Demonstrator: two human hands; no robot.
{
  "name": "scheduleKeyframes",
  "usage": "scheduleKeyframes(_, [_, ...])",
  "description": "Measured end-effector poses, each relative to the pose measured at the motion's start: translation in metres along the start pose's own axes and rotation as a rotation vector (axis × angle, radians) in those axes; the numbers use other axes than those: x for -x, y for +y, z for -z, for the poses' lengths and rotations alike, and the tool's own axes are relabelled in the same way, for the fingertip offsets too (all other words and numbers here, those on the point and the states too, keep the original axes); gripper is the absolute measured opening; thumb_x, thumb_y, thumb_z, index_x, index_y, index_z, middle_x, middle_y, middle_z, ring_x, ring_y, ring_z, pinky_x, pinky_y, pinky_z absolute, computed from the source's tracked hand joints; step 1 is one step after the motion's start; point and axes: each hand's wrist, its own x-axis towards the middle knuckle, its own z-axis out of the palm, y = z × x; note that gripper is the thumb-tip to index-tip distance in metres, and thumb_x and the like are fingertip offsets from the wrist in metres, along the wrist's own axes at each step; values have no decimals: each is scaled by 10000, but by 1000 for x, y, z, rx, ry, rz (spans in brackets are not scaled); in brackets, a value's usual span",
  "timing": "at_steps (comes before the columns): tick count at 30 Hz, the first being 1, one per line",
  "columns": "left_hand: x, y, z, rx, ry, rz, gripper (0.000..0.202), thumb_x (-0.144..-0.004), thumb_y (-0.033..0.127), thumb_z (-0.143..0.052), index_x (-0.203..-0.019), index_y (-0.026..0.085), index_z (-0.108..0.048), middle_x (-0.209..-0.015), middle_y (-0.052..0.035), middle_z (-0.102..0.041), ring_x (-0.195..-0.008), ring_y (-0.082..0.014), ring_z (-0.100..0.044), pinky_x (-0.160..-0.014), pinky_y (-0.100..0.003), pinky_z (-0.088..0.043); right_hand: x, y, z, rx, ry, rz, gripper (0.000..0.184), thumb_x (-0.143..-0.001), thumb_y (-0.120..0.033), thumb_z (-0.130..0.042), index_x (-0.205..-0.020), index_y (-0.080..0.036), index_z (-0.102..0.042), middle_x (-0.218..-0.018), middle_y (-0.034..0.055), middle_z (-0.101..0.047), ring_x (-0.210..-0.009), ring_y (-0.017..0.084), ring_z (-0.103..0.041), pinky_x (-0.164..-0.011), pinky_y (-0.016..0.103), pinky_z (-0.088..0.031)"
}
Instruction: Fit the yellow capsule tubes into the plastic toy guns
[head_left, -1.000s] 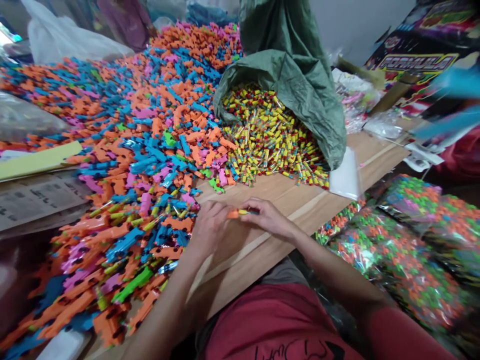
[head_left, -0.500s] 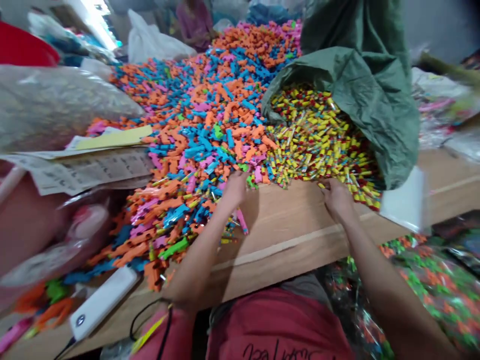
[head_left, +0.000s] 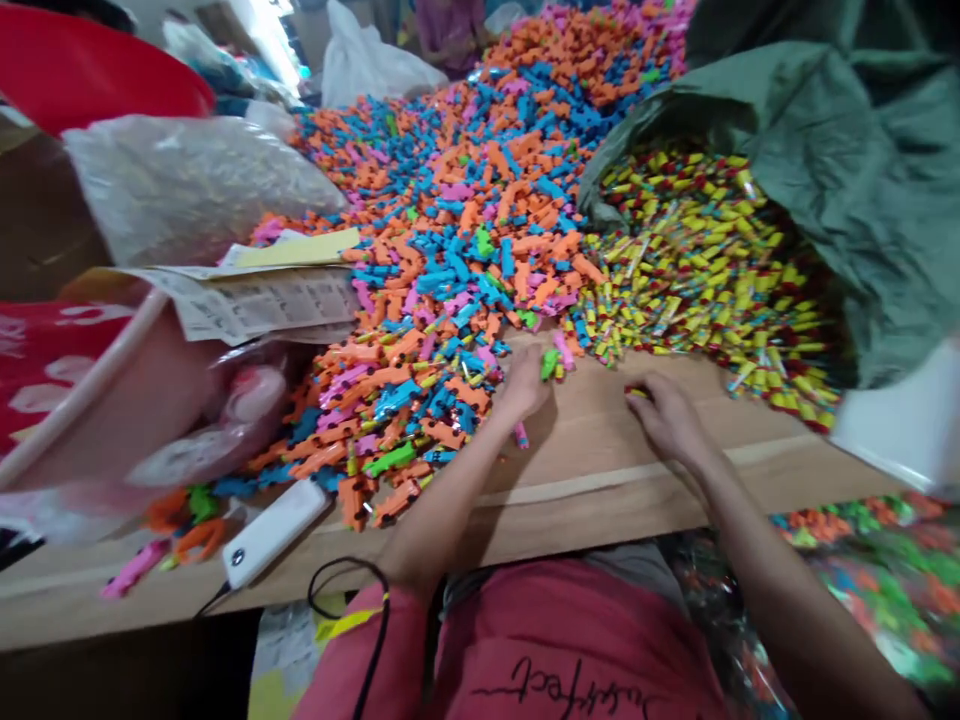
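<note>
A wooden board (head_left: 600, 490) carries a heap of small orange, blue and pink plastic toy pieces (head_left: 450, 230) and a spill of yellow, red-capped tubes (head_left: 705, 270). My left hand (head_left: 525, 385) rests at the heap's edge, its fingers close to a green piece (head_left: 551, 365). A pink piece (head_left: 521, 435) lies partly under that hand. Whether the hand holds anything is hidden. My right hand (head_left: 667, 420) is on the bare board near the tubes, its fingertips closed on a small yellow tube (head_left: 637, 392).
A green sack (head_left: 847, 170) lies open behind the tubes. To the left are a clear plastic bag (head_left: 187, 190), printed papers (head_left: 262, 300), a red basin (head_left: 90, 70) and a white power bank (head_left: 274, 530) with a cable. Bagged toys (head_left: 862, 570) sit below the board at right.
My hands, together over an orange piece and a tube a second ago, are now apart at the pile's front edge. The view has swung, shifting the sack and heap to the right.
</note>
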Motion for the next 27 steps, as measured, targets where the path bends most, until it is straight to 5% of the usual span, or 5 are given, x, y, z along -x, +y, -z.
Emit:
scheduleKeyframes(7, [28,18,6,149,-31,-130,312,-875,112,-635,-1160,185,-740,-957,-53,-574,-940,-225,-596,-879,-346,-498,-6,-40,-35,-339,108,78,326,-969,-300,-562,-1260,-225,-689,-1239,90,-703,-1141,252,-653,-1009,399,-502])
scheduleKeyframes(13, [41,27,5,253,50,-144,137,-906,178,-660,-1033,151,-703,-973,-60,-655,-941,-225,-621,-851,-332,-500,6,-51,-28,-372,67,106,263,-985,-268,-576,-1195,-226,-728,-1170,78,-723,-1107,238,-661,-991,375,-497])
scheduleKeyframes(27, [46,14,6,439,119,-325,178,-934,201,-690,-1085,211,-784,-1034,-58,-767,-974,-219,-692,-889,-331,-542,10,-63,-24,-699,-35,-55,349,-933,-407,-634,-1165,-177,-756,-1046,60,-747,-942,197,-659,-886,331,-513])
